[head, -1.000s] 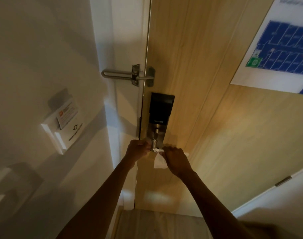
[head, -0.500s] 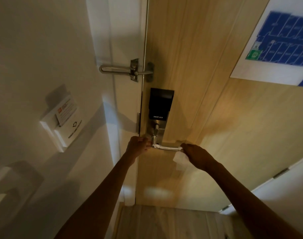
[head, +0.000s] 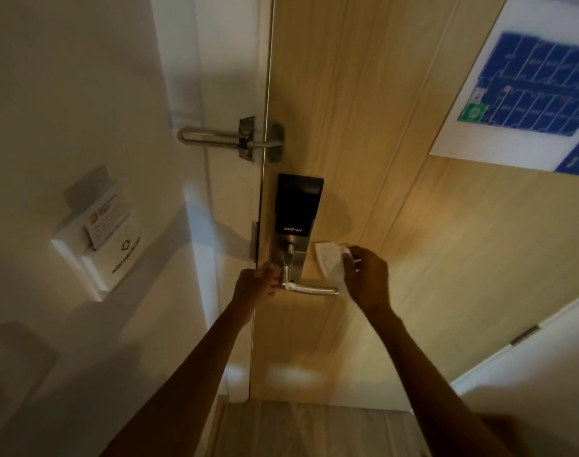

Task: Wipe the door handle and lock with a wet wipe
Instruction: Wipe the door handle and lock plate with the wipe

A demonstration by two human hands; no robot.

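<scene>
Two arms outstretched: left hand (head: 255,285) clenched beside door handle (head: 309,289); right hand (head: 369,278) pinching wet wipe (head: 331,262).

The wooden door (head: 364,110) carries 1 smart lock (head: 296,219), a black panel over a brushed metal plate, with 1 silver door handle (head: 311,289) lying level below it, pointing right. Above the lock, 1 metal swing-bar guard (head: 230,137) bridges from the white frame (head: 228,61) to the door edge. 1 blue floor-plan sheet (head: 525,94) is fixed flat to the door at upper right. Pale wood floor (head: 314,430) lies at the door's foot
</scene>
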